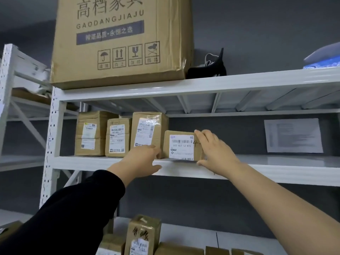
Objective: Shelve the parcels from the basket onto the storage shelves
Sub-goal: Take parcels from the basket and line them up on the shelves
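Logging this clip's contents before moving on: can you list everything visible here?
racks: two, white, one ahead, one left
big box: one, brown, top shelf left
shoe: one, black, top shelf beside big box
packet: one, blue-white, top shelf far right
standing parcels: three, brown, middle shelf left
small parcel: one, brown, middle shelf, right of those
paper sheet: one, white, wall behind middle shelf
lower parcels: at least five, brown, lower shelf
left hand: one, black sleeve, against small parcel's left edge
right hand: one, bare arm, grips small parcel's right side

Black long sleeve (pixel 73 208) down to the left hand (pixel 139 161); right forearm (pixel 276 199) and right hand (pixel 215 150) bare.
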